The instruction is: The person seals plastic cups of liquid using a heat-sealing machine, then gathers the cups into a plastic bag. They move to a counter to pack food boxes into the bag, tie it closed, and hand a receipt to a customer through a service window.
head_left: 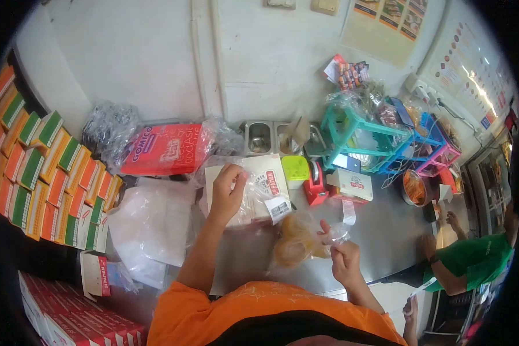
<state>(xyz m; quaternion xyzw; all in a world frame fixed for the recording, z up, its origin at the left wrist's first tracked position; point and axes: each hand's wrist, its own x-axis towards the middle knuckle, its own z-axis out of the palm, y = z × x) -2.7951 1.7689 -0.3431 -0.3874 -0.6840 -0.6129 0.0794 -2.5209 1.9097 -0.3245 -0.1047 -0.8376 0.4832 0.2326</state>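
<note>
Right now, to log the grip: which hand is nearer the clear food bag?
Right. The right hand pinches the clear food bag at its end; the left hand is up on the paper sleeves.

Orange-and-green cartons (46, 173) are standing stacked in rows at the far left. Red cartons (75, 314) are lying at the near left. A red printed bag (164, 149) is leaning against the far wall, with crumpled clear plastic (109, 130) sitting just to its left. Steel containers (259, 137) are sitting to its right. A teal rack (357, 135) is standing further right, beside the blue and pink racks (429, 147). A red tape dispenser (315, 187) is resting on the steel counter (380, 230), with a lime-green box (295, 168) just left of it. A co-worker's green sleeve (473, 259) is showing at the near right.
</note>
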